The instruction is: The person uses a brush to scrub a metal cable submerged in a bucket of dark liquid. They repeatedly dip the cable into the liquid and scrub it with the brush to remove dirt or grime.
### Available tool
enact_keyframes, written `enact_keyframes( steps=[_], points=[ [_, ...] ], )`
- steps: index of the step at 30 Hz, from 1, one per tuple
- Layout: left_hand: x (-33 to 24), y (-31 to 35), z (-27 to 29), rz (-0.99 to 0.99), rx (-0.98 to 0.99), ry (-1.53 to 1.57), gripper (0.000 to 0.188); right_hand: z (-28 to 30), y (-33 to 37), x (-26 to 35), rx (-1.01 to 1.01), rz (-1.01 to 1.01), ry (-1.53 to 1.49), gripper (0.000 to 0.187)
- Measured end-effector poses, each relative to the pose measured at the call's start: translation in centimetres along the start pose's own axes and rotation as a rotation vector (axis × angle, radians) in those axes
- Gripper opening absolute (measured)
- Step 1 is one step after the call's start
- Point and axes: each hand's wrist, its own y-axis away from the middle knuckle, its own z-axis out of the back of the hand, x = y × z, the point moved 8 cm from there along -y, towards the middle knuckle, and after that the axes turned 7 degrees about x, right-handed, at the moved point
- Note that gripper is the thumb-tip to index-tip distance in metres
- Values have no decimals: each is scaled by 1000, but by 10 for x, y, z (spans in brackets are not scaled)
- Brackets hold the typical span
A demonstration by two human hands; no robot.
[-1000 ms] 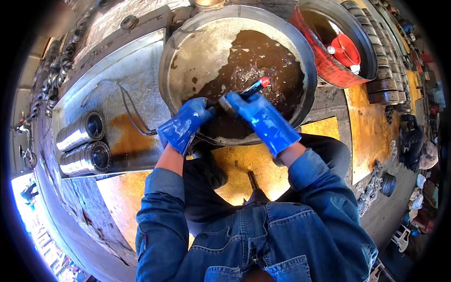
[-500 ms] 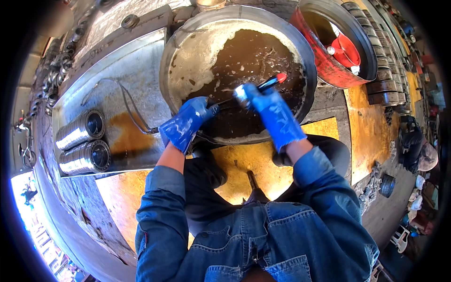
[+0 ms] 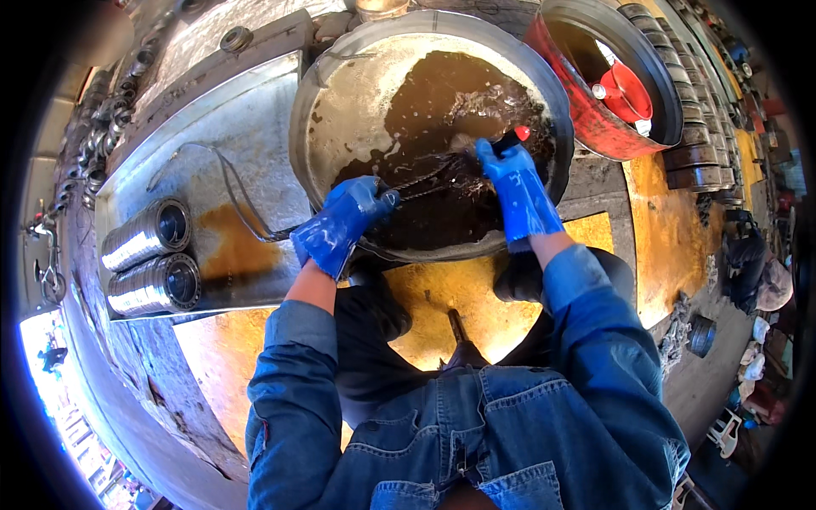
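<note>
Both my hands wear blue rubber gloves and work over a wide round metal basin (image 3: pixel 557 166) of dark brown liquid with pale foam. My left hand (image 3: pixel 344 219) is closed round a twisted wire cable (image 3: pixel 421 182). The cable loops over the tray at the left and reaches on into the basin. My right hand (image 3: pixel 520 191) grips a brush (image 3: pixel 509 141) with a dark handle and a red end. Its pale bristle end is blurred above splashing liquid near the cable. Whatever hangs on the cable below the surface is hidden.
Two stacks of shiny metal rings (image 3: pixel 146 259) lie on a metal tray (image 3: pixel 255 110) at the left. At the far right stands a red drum (image 3: pixel 586 123) containing a red bucket (image 3: pixel 627 92). More dark rings (image 3: pixel 693 157) line up beyond it.
My right hand has moved right with the brush, away from my left hand. More of the cable shows between them, and the liquid splashes more. My left hand has barely moved.
</note>
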Motion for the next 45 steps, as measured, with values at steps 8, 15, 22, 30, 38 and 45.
enact_keyframes(
  steps=[8, 15, 22, 30, 38, 45],
  points=[
    [-2, -7, 3, -48, -68, -137, 36, -75, 64, 39, 170, -67, -343, 27],
    [-23, 0, -1, -19, -1, -14, 39, -11, -28, -39, 20, 145, -431, 32],
    [-7, 0, 1, 8, 0, 18, 38, 18, -10, 13, -147, 140, -313, 36],
    [-8, -5, 5, -9, 13, -38, 39, -35, 81, 81, 26, 15, -512, 37],
    [-16, -17, 1, -152, 98, -169, 49, -71, 89, 107, 200, -33, -366, 38],
    [-12, -4, 3, -156, 27, -108, 40, -49, 26, 89, 496, -36, 19, 38]
  ],
)
